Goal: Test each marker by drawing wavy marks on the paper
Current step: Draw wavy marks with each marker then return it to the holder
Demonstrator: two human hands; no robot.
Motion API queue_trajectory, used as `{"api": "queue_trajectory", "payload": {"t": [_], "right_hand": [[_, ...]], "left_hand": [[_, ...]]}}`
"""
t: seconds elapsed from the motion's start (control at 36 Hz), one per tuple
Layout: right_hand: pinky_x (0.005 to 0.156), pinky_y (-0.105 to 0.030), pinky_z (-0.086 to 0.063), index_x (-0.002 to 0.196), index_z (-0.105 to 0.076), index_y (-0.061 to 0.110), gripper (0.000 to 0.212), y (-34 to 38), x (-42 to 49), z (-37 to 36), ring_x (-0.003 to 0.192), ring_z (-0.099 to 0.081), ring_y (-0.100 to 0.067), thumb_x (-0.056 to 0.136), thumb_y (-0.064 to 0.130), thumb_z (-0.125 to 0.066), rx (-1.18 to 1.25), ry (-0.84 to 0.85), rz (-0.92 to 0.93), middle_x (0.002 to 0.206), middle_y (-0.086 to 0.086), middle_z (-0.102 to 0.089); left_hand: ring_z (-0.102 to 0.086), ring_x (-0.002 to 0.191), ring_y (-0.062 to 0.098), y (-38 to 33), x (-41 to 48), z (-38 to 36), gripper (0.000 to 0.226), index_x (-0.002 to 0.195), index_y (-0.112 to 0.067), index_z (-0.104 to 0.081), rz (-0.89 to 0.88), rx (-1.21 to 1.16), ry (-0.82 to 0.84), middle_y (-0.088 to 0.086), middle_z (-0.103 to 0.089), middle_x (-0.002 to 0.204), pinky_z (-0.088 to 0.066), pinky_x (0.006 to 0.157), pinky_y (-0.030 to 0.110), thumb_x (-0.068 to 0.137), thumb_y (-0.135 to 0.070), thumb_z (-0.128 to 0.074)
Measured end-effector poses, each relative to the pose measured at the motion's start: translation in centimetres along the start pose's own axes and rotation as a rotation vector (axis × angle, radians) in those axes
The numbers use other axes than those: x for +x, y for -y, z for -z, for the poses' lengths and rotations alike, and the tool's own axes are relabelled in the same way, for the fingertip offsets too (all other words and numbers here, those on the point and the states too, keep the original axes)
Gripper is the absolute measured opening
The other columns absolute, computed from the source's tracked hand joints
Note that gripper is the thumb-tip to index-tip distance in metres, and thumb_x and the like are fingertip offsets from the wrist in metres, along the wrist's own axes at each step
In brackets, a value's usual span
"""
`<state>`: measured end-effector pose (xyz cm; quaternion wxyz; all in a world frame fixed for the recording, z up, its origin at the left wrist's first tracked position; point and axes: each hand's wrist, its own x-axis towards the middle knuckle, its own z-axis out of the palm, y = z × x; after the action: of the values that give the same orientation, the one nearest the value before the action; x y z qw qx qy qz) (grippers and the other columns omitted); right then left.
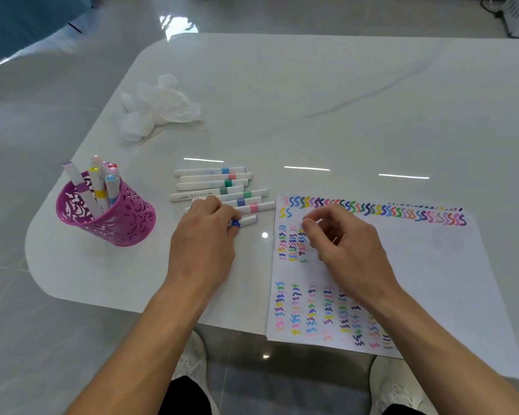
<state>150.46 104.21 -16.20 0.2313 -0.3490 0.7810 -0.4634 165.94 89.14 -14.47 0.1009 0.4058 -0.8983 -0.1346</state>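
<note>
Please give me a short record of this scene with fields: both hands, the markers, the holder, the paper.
left hand: grips the blue-capped marker lying on the table
right hand: fingers curled above the paper; contents unclear
loose markers: lying in a row beyond the left hand
purple holder: holds several standing markers
paper: partly covered with coloured wavy marks

Far half of table [357,94] lay bare: wide passage. Crumpled tissue [159,106] sat in far left corner. Purple cup [108,217], pens sticking up, stood at left edge; open lane between it and marker row [216,187]. Narrow bare strip separated row from paper [432,265]. Left hand [204,235] covered row's near end, gripping blue marker [246,221]. Right hand [342,244], fingers curled, hung over paper's left part.
</note>
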Motion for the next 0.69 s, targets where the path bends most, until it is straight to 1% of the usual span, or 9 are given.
{"api": "queue_trajectory", "payload": {"t": [0.17,0.25,0.31,0.39,0.44,0.53,0.56,0.61,0.69], "right_hand": [[0.063,-0.014,-0.05,0.1,-0.069,0.028,0.006,0.2,0.0,-0.1,0.07,-0.066,-0.001,0.1,0.033,-0.066,-0.003,0.014,-0.007,0.078,0.011,-0.07],[0.063,-0.014,-0.05,0.1,-0.069,0.029,0.004,0.3,0.0,0.0,0.07,-0.066,-0.002,0.1,0.033,-0.067,0.002,0.019,-0.003,0.078,0.011,-0.07],[0.062,-0.014,-0.049,0.098,-0.069,0.032,0.002,0.4,0.0,0.0,0.069,-0.066,-0.002,0.099,0.031,-0.068,0.015,0.024,0.006,0.077,0.012,-0.07],[0.063,-0.017,-0.051,0.098,-0.069,0.036,0.003,0.6,0.0,0.0,0.073,-0.068,-0.007,0.097,0.034,-0.071,0.015,0.048,0.054,0.079,0.013,-0.07],[0.067,-0.019,-0.055,0.105,-0.07,0.036,0.012,0.8,0.0,-0.1,0.08,-0.069,-0.007,0.095,0.042,-0.072,0.003,0.07,0.096,0.083,0.014,-0.07],[0.076,-0.015,-0.056,0.119,-0.07,0.034,0.039,1.1,-0.1,-0.1,0.093,-0.069,-0.004,0.088,0.058,-0.07,0.003,0.109,0.158,0.095,0.019,-0.07],[0.078,-0.014,-0.055,0.121,-0.069,0.034,0.045,1.2,-0.1,-0.1,0.096,-0.068,-0.003,0.086,0.062,-0.07,0.008,0.121,0.174,0.1,0.019,-0.07],[0.083,-0.014,-0.055,0.123,-0.066,0.035,0.049,1.3,-0.2,-0.2,0.099,-0.068,-0.003,0.085,0.065,-0.069,0.009,0.127,0.203,0.104,0.02,-0.07],[0.083,-0.011,-0.053,0.122,-0.064,0.037,0.047,1.6,-0.3,-0.2,0.098,-0.067,0.0,0.084,0.065,-0.066,0.008,0.109,0.215,0.102,0.026,-0.067]], "left_hand": [[-0.053,0.103,0.019,-0.4,-0.1,0.6,0.015,0.107,-0.018,-0.069,-0.029,-0.025,0.002,-0.002,-0.062,0.107,-0.047,0.081,0.032,0.093,-0.016,-0.067],[-0.053,0.097,0.019,-1.0,-0.1,0.9,0.014,0.107,-0.018,-0.066,-0.083,-0.052,-0.026,-0.002,-0.064,0.104,-0.047,0.078,0.034,0.093,-0.014,-0.066],[-0.051,0.091,0.013,-1.5,-0.1,1.0,0.016,0.109,-0.019,-0.065,-0.117,-0.103,-0.053,-0.004,-0.064,0.102,-0.045,0.075,0.028,0.094,-0.015,-0.065],[-0.05,0.087,0.003,-2.5,-0.2,1.2,0.027,0.122,-0.025,-0.062,-0.124,-0.244,-0.071,-0.013,-0.06,0.102,-0.04,0.076,0.009,0.096,-0.019,-0.063],[-0.056,0.088,0.004,-3.1,-0.3,1.3,0.041,0.134,-0.033,-0.057,-0.141,-0.383,-0.07,-0.016,-0.06,0.101,-0.042,0.076,0.005,0.097,-0.018,-0.062],[-0.061,0.095,0.009,-3.7,-0.3,1.4,0.056,0.145,-0.043,-0.045,-0.179,-0.545,-0.053,-0.016,-0.06,0.101,-0.05,0.081,0.012,0.098,-0.017,-0.061],[-0.062,0.097,0.009,-3.9,-0.3,1.3,0.058,0.145,-0.045,-0.043,-0.184,-0.575,-0.048,-0.015,-0.06,0.102,-0.052,0.081,0.013,0.098,-0.018,-0.061],[-0.063,0.098,0.007,-4.3,-0.4,1.2,0.055,0.141,-0.047,-0.047,-0.169,-0.644,-0.037,-0.017,-0.062,0.103,-0.054,0.079,0.013,0.097,-0.019,-0.062],[-0.066,0.096,0.005,-4.8,-0.4,0.9,0.046,0.13,-0.045,-0.056,-0.133,-0.752,-0.014,-0.016,-0.064,0.097,-0.055,0.072,0.015,0.093,-0.019,-0.067]]}}
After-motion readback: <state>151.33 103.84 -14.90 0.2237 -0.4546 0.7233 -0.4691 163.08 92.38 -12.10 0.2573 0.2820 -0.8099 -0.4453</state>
